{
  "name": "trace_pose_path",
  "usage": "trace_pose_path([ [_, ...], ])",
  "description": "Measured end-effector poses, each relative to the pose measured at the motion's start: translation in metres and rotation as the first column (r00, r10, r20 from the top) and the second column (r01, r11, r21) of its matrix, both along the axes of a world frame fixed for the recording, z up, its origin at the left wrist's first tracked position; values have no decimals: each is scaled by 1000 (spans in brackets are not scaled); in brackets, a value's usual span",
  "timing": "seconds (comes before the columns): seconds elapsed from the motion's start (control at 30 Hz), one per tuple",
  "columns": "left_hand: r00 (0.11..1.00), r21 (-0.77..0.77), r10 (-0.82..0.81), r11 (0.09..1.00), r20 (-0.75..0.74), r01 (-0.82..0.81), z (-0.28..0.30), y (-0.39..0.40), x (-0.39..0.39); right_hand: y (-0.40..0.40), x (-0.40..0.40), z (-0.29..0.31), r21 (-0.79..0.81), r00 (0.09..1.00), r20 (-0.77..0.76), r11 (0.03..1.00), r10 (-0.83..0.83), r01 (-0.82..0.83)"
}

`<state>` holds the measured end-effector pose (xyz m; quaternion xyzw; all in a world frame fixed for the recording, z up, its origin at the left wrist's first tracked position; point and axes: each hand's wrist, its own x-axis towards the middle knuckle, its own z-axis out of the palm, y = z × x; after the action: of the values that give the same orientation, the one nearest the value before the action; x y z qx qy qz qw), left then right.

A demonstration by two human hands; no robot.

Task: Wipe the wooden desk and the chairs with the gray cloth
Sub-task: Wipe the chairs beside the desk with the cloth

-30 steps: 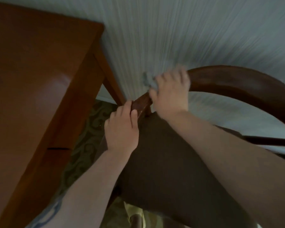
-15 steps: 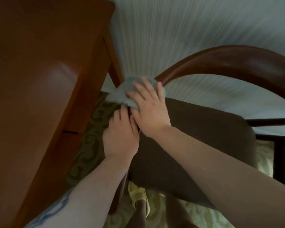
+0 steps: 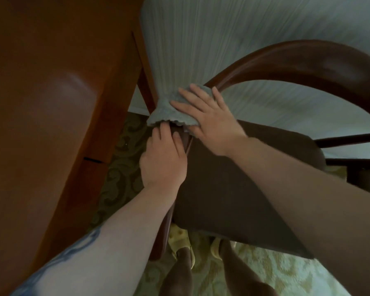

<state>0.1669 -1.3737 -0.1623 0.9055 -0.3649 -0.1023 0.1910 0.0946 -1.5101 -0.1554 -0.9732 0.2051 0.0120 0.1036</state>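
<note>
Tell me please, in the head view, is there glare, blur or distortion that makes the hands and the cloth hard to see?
Head view: dim light; soft glare patch on the wooden desk; wide-angle bending curves the chair back; wall looks streaked; gray cloth, left hand and right hand stay fairly sharp.
</note>
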Motion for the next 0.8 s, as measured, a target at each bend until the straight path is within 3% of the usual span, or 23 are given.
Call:
trace_pose_path([
  [0.1,1000,11,16,1000,-16,-16,-1,-1,-1,-11,-12,-1,33,988,105,993,-117,114],
  [0.2,1000,0,23,1000,-12,-23,0,2,0,21,-37,-19,313,879,276,901,-389,300],
  [0.23,1000,-4,19,1000,17,-19,0,4,-2,35,-50,-29,452,841,239,822,-485,345],
  [0.3,994,15,-18,1000,110,16,1,10,-10,59,-78,-49,666,736,54,573,-675,477],
  [0.37,982,62,-59,997,179,49,-4,16,-29,71,-109,-70,732,588,-96,344,-803,588],
  [0.43,973,96,-96,992,212,76,-13,22,-55,70,-138,-84,704,505,-156,263,-849,660],
  [0.5,965,115,-164,983,203,143,-29,27,-83,64,-159,-95,670,503,-178,271,-846,692],
  [0.57,976,145,-206,970,66,195,-57,34,-109,57,-171,-107,638,531,-171,318,-830,702],
  [0.67,980,286,-12,956,-198,70,-112,48,-131,44,-177,-133,518,521,-85,409,-849,751],
  [0.73,971,408,116,913,-209,-21,-142,61,-135,46,-177,-150,382,533,1,492,-846,782],
  [0.8,969,444,143,895,-204,-39,-162,70,-134,62,-173,-169,261,629,-11,605,-778,752],
])
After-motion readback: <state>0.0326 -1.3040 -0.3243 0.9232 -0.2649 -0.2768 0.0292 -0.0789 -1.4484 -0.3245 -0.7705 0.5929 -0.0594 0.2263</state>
